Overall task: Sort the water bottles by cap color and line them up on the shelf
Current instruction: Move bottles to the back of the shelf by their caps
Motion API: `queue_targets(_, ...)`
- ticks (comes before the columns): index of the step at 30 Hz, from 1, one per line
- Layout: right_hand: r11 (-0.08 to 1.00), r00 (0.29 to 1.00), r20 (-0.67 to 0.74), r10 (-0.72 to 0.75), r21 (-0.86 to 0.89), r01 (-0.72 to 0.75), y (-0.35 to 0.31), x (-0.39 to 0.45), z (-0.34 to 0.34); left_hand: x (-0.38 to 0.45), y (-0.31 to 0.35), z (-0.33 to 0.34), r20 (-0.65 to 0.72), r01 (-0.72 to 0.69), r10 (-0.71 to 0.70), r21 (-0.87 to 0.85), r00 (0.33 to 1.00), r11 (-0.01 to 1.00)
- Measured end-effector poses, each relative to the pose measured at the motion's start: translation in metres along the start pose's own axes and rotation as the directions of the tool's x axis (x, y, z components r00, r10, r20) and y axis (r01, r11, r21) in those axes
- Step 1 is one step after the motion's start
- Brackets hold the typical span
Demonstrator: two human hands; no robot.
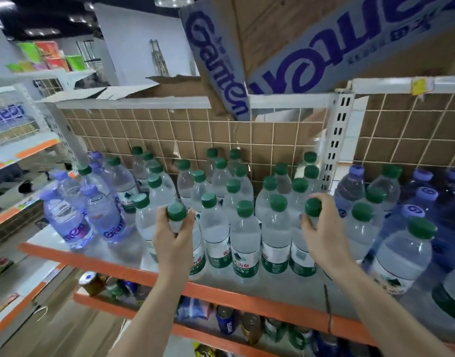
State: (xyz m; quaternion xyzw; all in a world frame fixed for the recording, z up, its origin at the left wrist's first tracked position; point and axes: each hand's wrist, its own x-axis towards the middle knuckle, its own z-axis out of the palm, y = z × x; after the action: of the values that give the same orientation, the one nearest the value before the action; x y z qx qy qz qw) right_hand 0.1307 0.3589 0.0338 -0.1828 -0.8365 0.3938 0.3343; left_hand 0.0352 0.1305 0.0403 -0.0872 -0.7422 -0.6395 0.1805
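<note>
Each hand grips green-capped bottle on shelf.

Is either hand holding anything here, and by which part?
Yes, both. The left hand grips a green-capped bottle by the neck, just under the cap. The right hand grips another green-capped bottle the same way.

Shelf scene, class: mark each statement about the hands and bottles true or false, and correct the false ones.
1. Each hand grips a green-capped bottle. True: left hand, right hand.
2. The purple-capped bottles at the left stand behind the green ones. False: they stand beside them, at the shelf's left end.
3. The shelf edge is orange. True.
4. The boxes above are red. False: brown with blue lettering.
</note>
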Motion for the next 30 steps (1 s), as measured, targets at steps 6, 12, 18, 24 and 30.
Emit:
queue_targets(6,0.994,0.996,-0.074,0.057,-0.086,-0.064,-0.005,-0.002,0.009,0.023,-0.029,-0.001,0.084,0.009,-0.009,0.007,0.996,1.000)
queue_targets(12,0.989,0.990,-0.070,0.125,-0.076,-0.130,-0.018,-0.005,0.009,0.049,-0.039,-0.002,0.172,-0.005,-0.004,0.050,0.985,0.999)
queue_targets(18,0.971,0.979,-0.134,0.152,-0.164,-0.173,-0.025,-0.009,0.014,0.056,-0.031,-0.007,0.259,0.026,-0.040,0.060,0.965,0.998)
queue_targets(24,0.952,0.962,-0.247,-0.114,-0.304,0.035,-0.043,-0.008,0.014,0.047,-0.017,-0.027,0.242,-0.090,0.061,0.111,0.968,0.990)
queue_targets(30,0.937,0.908,-0.245,-0.340,-0.172,0.305,-0.100,-0.017,0.037,0.047,-0.007,-0.066,0.086,-0.281,0.269,0.198,0.959,0.939)
